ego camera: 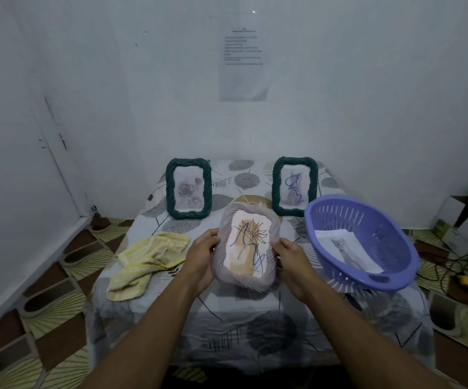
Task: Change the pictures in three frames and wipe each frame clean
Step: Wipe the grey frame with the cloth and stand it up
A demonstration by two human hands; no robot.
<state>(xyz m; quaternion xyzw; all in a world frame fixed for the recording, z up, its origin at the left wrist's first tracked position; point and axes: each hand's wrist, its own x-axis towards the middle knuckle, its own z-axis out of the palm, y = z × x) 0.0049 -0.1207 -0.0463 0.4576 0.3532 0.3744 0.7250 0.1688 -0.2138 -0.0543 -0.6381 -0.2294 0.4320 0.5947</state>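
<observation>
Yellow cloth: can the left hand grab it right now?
Probably not yet. The left hand grips the grey frame; once freed, the yellow cloth lies close beside it, nothing between.

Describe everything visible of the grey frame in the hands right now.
The grey frame is a rounded rectangle wrapped in pale woven cord, loose strands poking from its top. Inside sits a beige flower picture with blue and dark scribbles across it. It is held tilted, face up toward the camera, over the table. The left hand grips its left edge, the right hand its right edge.
</observation>
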